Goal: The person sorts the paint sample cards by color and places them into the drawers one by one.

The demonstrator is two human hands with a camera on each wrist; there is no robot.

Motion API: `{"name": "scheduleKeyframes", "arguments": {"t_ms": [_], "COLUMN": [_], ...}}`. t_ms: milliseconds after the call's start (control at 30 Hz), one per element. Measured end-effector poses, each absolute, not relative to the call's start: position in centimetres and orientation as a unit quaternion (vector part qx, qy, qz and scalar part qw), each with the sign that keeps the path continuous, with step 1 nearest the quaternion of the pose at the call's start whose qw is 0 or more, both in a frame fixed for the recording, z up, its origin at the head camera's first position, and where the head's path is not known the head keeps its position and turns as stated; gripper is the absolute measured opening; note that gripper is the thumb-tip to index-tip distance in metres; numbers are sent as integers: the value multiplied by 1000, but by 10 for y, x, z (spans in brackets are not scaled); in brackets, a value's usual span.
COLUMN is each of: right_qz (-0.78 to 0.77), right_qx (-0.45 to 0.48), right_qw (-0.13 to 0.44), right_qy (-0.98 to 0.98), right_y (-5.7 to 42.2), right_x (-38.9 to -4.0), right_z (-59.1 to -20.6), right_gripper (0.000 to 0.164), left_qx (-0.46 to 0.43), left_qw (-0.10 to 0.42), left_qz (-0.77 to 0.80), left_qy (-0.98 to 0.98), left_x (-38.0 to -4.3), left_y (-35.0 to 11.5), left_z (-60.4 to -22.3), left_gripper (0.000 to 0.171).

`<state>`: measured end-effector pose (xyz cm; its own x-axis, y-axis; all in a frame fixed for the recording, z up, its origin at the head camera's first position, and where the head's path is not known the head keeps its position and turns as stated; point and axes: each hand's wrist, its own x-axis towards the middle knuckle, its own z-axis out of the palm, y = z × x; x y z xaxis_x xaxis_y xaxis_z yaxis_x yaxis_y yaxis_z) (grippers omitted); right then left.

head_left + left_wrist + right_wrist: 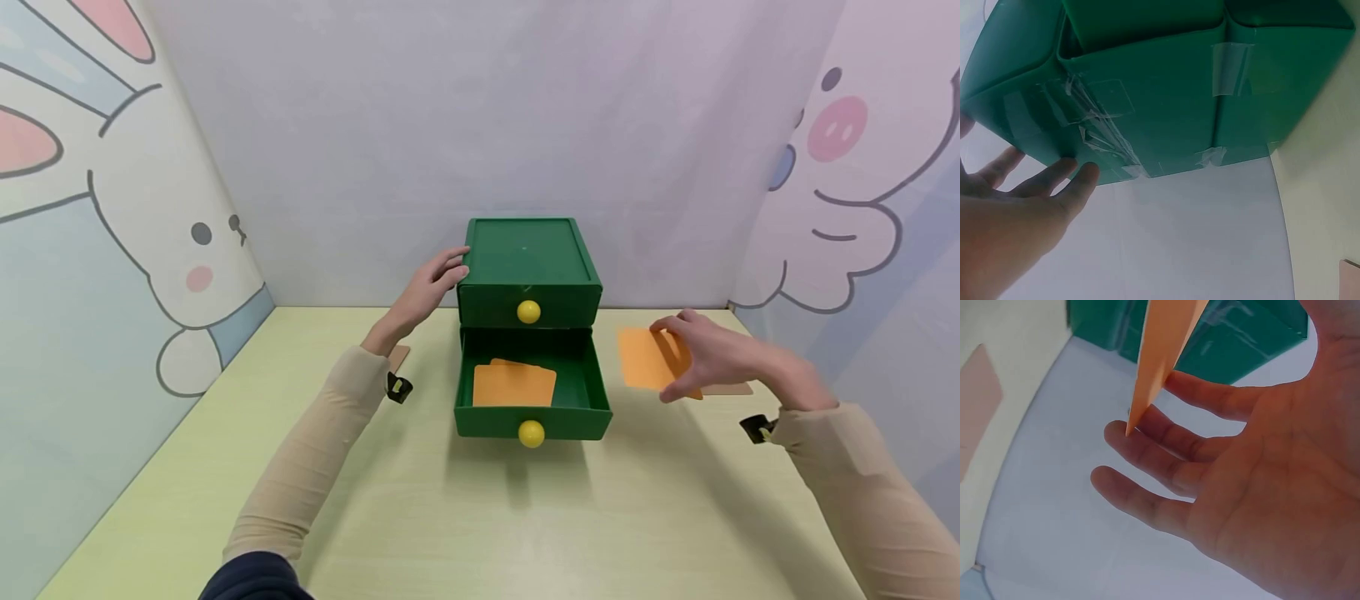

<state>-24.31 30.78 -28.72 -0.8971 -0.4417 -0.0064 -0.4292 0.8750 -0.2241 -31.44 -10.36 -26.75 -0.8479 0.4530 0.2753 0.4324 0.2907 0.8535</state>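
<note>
On the left, a brown card (400, 357) peeks out beside the left hand (420, 292), whose fingers reach out loose and unclosed, tips against the side of the green cabinet (525, 250). Now the cabinet, near the table's (525, 533) far edge: lower drawer (480, 422) pulled out, yellow knob (532, 433) facing the person. In its front left corner lie overlapping orange cards (513, 387), flat and plain, long axes running left to right. And here's the loose card (636, 358): thin, bright orange, up above the table's far right part, long axis roughly crosswise, left end pointing at the cabinet, right end dipping nearer. The right hand (712, 346) pinches it, fingers at the far edge, thumb near.
</note>
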Motion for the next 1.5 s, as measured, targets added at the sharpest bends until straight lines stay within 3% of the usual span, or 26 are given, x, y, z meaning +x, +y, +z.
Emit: {"name": "scheduleKeyframes", "arguments": {"t_ms": [1500], "right_qz": [-125], "right_qx": [-293], "right_qw": [58], "right_qy": [946], "right_y": [208], "right_x": [-231], "right_z": [-263], "right_gripper": [94], "left_qx": [273], "left_qw": [8], "left_qz": [530], "left_qy": [803], "left_x": [-313], "left_y": [-100], "left_z": [-269], "left_gripper": [51]}}
